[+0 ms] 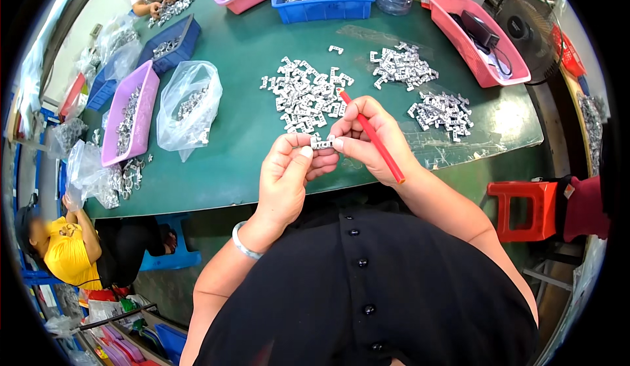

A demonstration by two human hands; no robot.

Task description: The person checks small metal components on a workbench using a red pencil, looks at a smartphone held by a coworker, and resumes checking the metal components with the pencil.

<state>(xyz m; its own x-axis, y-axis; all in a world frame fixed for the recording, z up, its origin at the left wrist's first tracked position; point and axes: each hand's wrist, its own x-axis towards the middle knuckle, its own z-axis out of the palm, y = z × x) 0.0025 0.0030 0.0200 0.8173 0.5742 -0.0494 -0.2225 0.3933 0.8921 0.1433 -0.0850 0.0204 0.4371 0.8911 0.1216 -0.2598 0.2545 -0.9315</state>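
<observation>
My left hand (283, 177) pinches a small silver metal piece (321, 145) with dark markings between thumb and fingers, just above the table's near edge. My right hand (386, 144) has its thumb and fingertips at the other end of that piece. A red pencil (388, 160) is tucked in the same right hand, slanting from the fingers down over the wrist. Just beyond both hands lies a loose pile of similar metal pieces (303, 97). Two smaller piles are to its right, a farther pile (405, 67) and a nearer pile (444, 115).
On the green table (236, 116), a clear plastic bag (172, 120) and a pink-purple basket (148, 97) of parts stand left. A blue bin (323, 12) of metal rings is at the back, a pink basket (453, 34) at right. Co-workers sit left and far left; a red stool (525, 198) stands right.
</observation>
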